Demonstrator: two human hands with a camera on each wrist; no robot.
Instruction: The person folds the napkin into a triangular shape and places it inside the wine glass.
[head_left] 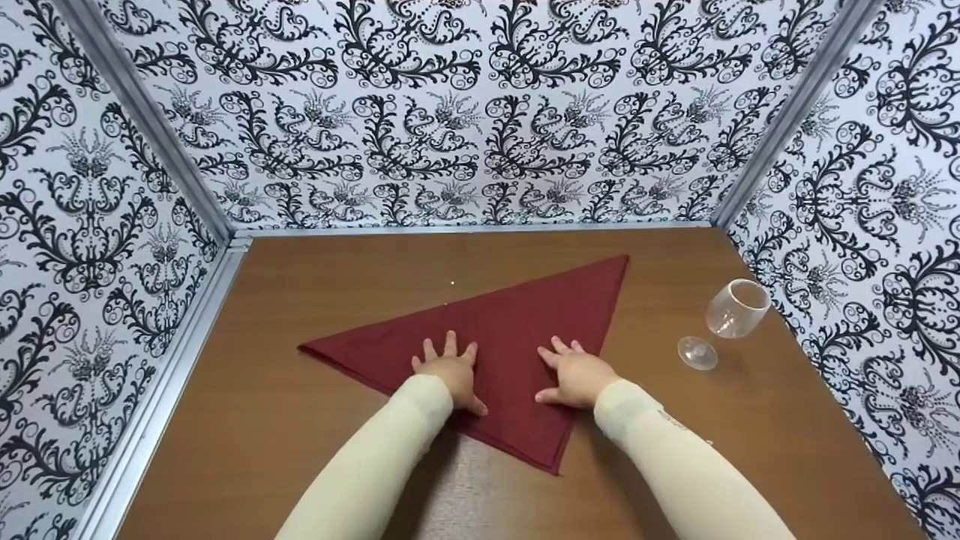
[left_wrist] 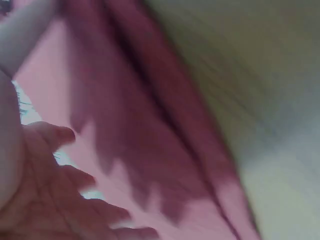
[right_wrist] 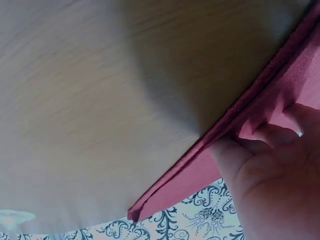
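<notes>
A dark red cloth napkin (head_left: 517, 337), folded into a triangle with layered edges, lies flat on the wooden table. Over its left part is my left hand (head_left: 451, 373), fingers spread; the left wrist view shows the palm and finger shadows on the cloth (left_wrist: 115, 150), with a gap seeming to part them. Near the napkin's right edge, my right hand (head_left: 581, 377) has its fingers extended. In the right wrist view, the fingertips of this hand (right_wrist: 275, 175) rest on the cloth (right_wrist: 185, 172) beside its doubled edge. Neither hand grips anything.
A clear stemmed glass (head_left: 736, 313) stands on the table (head_left: 300, 442) to the right of the napkin. Patterned black-and-white walls (head_left: 480, 135) with metal corner posts (head_left: 142, 112) enclose the table at the back and both sides.
</notes>
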